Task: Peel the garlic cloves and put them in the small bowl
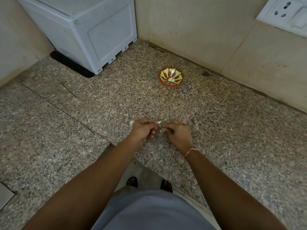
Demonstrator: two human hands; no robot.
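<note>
Speckled granite runs across the table (pixel 216 130), which wraps into a corner, and the person stands in the notch of it with both forearms stretched out over the stone. Between the two hands sits a small pale garlic clove (pixel 159 122), its loose papery skin sticking up. The left hand (pixel 142 128) pinches it from one side with curled fingers, and the right hand (pixel 177 132), wearing a red-and-white thread bracelet (pixel 191 151) at the wrist, pinches the other side, thumb and forefinger closed on the skin. My guess is that the peeling of this clove is partly under way, not finished.

Farther back, well apart from the hands and near the wall, stands the small round bowl with a red rim and yellow-green pattern (pixel 171 76). A few pale pieces lie at its bottom, likely cloves already peeled, though they are too small to be sure. Just behind the left hand a pale scrap (pixel 132 123) lies on the stone, skin or another clove, I cannot tell. How many cloves remain is not visible.

Bare stone lies between hands and bowl, so a straight reach forward and slightly right looks easy. A pale grey plastic appliance (pixel 93 30) on a black mat stands at the back left, away from that path. Beige wall panels close the back and right, with a white socket plate (pixel 285 14) high up. The table's near edge lies just below the wrists.
</note>
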